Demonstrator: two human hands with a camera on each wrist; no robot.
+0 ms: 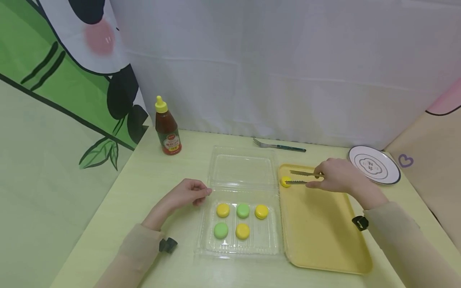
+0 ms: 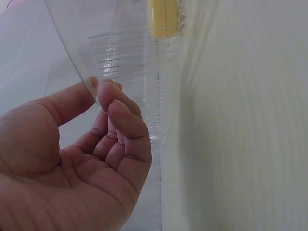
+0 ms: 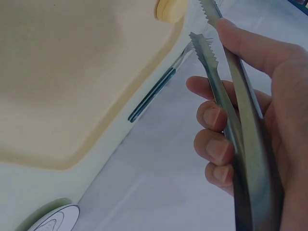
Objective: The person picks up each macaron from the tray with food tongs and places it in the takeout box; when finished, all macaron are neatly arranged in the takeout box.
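My left hand (image 1: 187,193) pinches the edge of a clear plastic container (image 1: 268,242) between thumb and fingertips, at its left side near the hinge. The container lies with its lid (image 1: 245,167) folded back. Inside sit three yellow macarons (image 1: 261,211) and two green macarons (image 1: 221,230). On the right, my right hand (image 1: 338,175) grips metal tongs (image 3: 250,144), whose toothed tips stand apart. Those tips are at a yellow macaron (image 1: 283,182) in the far left corner of a yellow tray (image 1: 324,236); one arm of the tongs overlaps it in the head view.
A ketchup bottle (image 1: 168,130) stands at the back left. Behind the container lies a fork (image 1: 288,148) with a dark green handle. At the back right, beyond the tray, is a white plate (image 1: 387,174) with a dark rim. A pale curtain (image 1: 270,72) hangs along the table's far edge.
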